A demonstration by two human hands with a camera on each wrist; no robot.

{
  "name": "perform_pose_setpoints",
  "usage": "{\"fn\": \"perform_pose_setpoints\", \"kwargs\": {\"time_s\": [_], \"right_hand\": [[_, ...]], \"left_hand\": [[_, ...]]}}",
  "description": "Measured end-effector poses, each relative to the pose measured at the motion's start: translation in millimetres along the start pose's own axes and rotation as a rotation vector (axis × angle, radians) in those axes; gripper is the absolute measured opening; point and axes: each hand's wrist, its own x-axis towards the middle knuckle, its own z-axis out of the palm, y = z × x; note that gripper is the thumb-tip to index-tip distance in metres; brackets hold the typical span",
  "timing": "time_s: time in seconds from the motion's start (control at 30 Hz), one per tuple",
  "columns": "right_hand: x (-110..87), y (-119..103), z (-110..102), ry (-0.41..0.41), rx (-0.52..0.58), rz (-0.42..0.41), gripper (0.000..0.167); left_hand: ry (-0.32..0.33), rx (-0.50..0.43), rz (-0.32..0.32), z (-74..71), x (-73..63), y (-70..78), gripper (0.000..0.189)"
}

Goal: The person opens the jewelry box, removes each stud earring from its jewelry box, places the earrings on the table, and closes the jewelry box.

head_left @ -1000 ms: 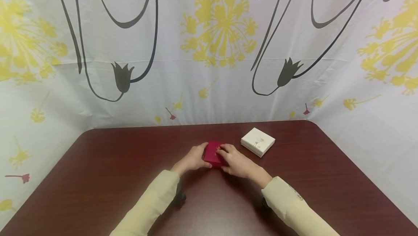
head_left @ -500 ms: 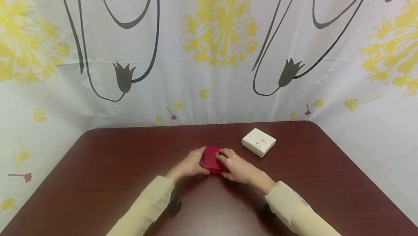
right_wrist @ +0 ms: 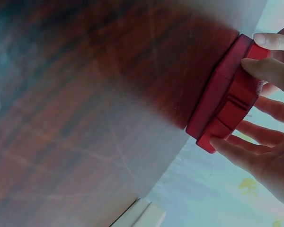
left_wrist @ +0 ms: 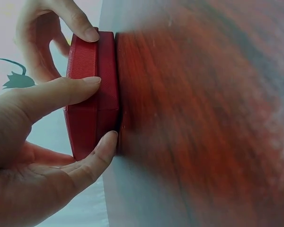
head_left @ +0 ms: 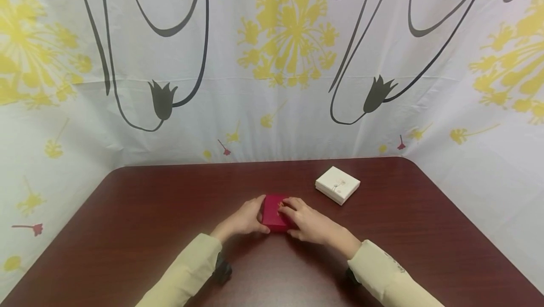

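Note:
A small dark-red box (head_left: 271,216) with a gold mark on its lid lies flat on the table between both hands. My left hand (head_left: 243,219) grips its left side, the thumb along the near face and a finger at the far corner. From the right, my right hand (head_left: 313,224) holds it, thumb on the near face and fingers over the lid and far side. Close up in the left wrist view, the red box (left_wrist: 107,71) shows a ribbed lid edge above a smooth base. The lid sits on the base, as the right wrist view of the box (right_wrist: 227,94) also shows.
A white box (head_left: 337,185) with a small printed drawing and a cord-like line stands at the back right of the dark wooden table (head_left: 170,193). A patterned white curtain (head_left: 272,123) hangs behind the table's back edge.
Both hands have drawn the red box along the table toward me and slightly left. Their hold on it looks the same, and the white box stays where it was.

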Motion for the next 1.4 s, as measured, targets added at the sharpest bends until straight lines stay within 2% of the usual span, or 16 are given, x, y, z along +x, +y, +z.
{"fn": "perform_pose_setpoints", "kwargs": {"time_s": [0.43,0.67,0.93,1.13,1.3,1.4], "right_hand": [[-5.0,-5.5,-0.1,0.024,-0.024,-0.052,0.053],[-6.8,-8.3,-0.7,0.012,-0.023,-0.048,0.053],[-8.5,-11.2,-0.4,0.014,-0.037,-0.062,0.054],[-9.4,-11.0,1.4,0.029,-0.04,-0.073,0.052],[-10.4,-9.1,1.8,0.042,-0.032,-0.063,0.051],[-11.0,-7.7,1.1,0.041,-0.03,-0.037,0.056]], "left_hand": [[-0.011,-0.032,0.003,1.9,-9.4,0.7,0.093],[-0.023,-0.035,0.019,2.4,-12.5,1.4,0.093],[-0.041,-0.003,-0.004,1.3,-16.8,4.5,0.096],[-0.04,0.0,0.003,1.4,-19.7,5.4,0.095],[-0.03,-0.003,0.023,1.9,-21.0,5.1,0.094],[-0.026,-0.001,0.026,2.0,-20.9,5.2,0.093]]}}
